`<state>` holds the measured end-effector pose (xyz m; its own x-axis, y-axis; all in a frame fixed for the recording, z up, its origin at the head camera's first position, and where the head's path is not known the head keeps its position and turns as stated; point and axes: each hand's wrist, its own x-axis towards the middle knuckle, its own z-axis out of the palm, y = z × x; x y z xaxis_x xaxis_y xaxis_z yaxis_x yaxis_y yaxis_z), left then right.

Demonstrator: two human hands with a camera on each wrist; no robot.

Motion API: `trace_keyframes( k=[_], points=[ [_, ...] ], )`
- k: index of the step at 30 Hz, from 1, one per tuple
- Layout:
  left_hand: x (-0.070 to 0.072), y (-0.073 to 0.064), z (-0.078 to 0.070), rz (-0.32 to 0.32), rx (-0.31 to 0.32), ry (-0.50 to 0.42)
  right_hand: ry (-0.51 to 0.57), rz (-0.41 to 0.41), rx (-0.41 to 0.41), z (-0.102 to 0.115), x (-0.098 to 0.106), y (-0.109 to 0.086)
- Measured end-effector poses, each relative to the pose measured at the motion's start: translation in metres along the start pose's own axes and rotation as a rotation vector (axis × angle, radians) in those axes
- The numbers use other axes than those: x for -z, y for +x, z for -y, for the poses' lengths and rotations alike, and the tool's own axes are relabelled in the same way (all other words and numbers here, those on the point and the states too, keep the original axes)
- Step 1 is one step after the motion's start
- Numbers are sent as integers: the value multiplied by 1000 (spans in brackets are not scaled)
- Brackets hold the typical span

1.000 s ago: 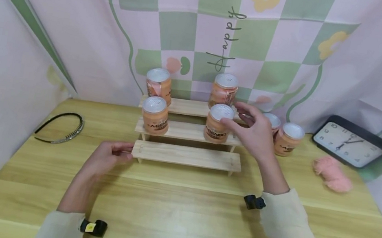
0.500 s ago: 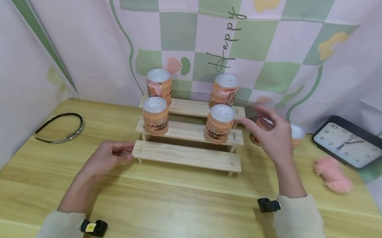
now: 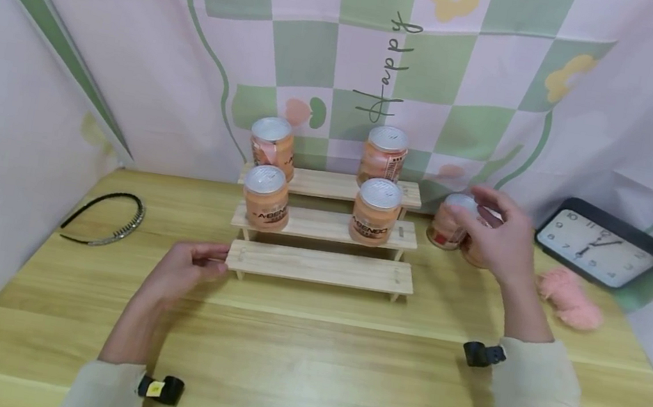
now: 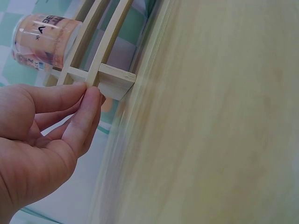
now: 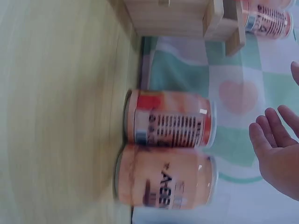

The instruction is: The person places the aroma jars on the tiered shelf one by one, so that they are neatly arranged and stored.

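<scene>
A three-tier wooden display rack (image 3: 320, 267) stands on the table. My left hand (image 3: 183, 273) pinches the left end of its lowest board between thumb and fingers, as the left wrist view shows up close. Two orange cans with silver lids stand on the top tier, left (image 3: 271, 149) and right (image 3: 381, 161). Below them, the middle tier bears a left can (image 3: 265, 203) and a right can (image 3: 374, 216). My right hand (image 3: 504, 244), fingers spread and holding nothing, hovers by two more cans side by side on the table, one (image 5: 170, 121) beside the other (image 5: 163, 179).
A black-framed clock (image 3: 599, 244) leans at the back right, with a pink fluffy bundle (image 3: 568, 298) before it. On the far left lies a black headband (image 3: 134, 220). A checkered curtain (image 3: 366, 62) hangs close behind the rack.
My right hand has drawn away from the right can on the middle tier and moved rightward to the two cans on the table. The left hand has stayed at the rack.
</scene>
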<state>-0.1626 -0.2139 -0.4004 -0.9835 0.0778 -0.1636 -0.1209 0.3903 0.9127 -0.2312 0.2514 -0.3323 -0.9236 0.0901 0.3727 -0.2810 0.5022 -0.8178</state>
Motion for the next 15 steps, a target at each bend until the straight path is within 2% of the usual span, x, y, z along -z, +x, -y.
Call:
trace_keyframes(
  k=[8, 15],
  points=[
    [-1, 0, 2, -8, 3, -15, -75, -22, -54, -13, 16, 3],
    [-1, 1, 2, -8, -3, -6, -84, -24, -128, -28, 29, 7]
  ],
)
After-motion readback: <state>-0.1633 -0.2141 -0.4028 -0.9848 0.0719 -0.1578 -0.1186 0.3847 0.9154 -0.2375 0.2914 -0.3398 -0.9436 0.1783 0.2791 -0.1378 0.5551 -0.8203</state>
